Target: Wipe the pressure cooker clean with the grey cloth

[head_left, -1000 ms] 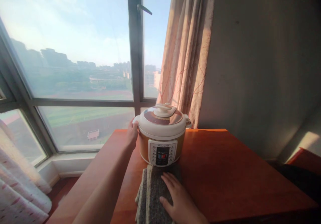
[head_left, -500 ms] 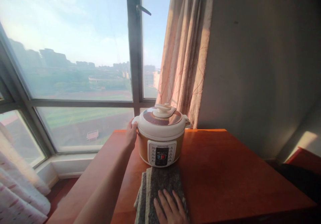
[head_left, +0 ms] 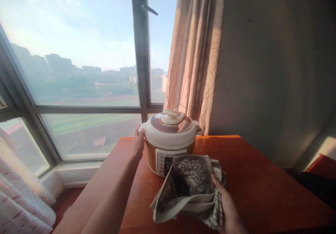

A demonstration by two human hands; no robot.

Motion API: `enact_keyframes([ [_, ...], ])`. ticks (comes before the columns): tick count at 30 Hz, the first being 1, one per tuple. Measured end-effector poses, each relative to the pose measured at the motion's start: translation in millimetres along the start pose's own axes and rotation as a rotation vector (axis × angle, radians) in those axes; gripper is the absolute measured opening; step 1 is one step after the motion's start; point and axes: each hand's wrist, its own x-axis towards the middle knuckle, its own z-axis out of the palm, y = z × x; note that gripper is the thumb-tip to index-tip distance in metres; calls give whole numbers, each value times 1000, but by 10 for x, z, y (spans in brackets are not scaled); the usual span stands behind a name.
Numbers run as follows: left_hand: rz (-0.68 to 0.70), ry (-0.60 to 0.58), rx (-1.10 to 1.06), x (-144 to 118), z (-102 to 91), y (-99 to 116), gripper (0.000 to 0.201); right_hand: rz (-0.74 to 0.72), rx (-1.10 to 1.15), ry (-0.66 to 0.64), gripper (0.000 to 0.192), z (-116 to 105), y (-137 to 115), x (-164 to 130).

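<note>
Grey-brown cloth [head_left: 194, 178] with pale edges hangs in loose folds in front of the cooker [head_left: 169, 141], above the near part of the table [head_left: 252, 181]; the right hand [head_left: 228, 200] grasps it by its right side, the thumb pressing on the inner face, the other fingers mostly hidden behind; the left hand [head_left: 139, 141] touches the white left handle [head_left: 142, 126] of the cooker, but how firmly its fingers close there, I cannot tell. As far as I can judge, the picking up of the cloth is done, while its unfolding is only partial; several layers lie one over another at the right, and a wide hollow gapes at the left; the cloth is not spread flat, and the lid [head_left: 157, 134] sits closed on the cooker. Patterned and rather thick, the fabric seems soft, for it sags and makes rounded edges; the cooker, by contrast, looks hard and smooth, a round body in gold-brown with a white rim, a shiny disc on top and a white knob [head_left: 172, 116]; its control panel [head_left: 160, 164] is partly covered from view by the cloth; the table is reddish, flat and slightly glossy.
</note>
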Motion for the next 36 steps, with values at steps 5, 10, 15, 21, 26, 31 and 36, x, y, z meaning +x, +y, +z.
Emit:
enact_keyframes([
  [5, -56, 8, -7, -26, 9, 13, 47, -264, 247, 101, 35, 137, -633, -55],
  [10, -50, 5, -18, -57, 46, 71, 45, -362, 330, 96, 35, 469, -1018, -42],
  [15, 64, 364, 94, -614, 49, 116, 34, -335, 358, 75, 37, 592, -973, -41],
  [21, -389, -210, -213, -2015, 309, -337, 52, -301, 366, 80, 39, 500, -816, -75],
  [26, -792, -542, -874, -2429, 575, -451, 74, -236, 364, 59, 45, 470, -695, -187],
  [31, -699, -315, -1099, -2362, 504, 23, 49, -149, 408, 76, 48, 386, -502, -260],
  [36, -845, 9, -844, -2390, 440, 222, 38, -185, 338, 164, 56, 319, -267, -289],
])
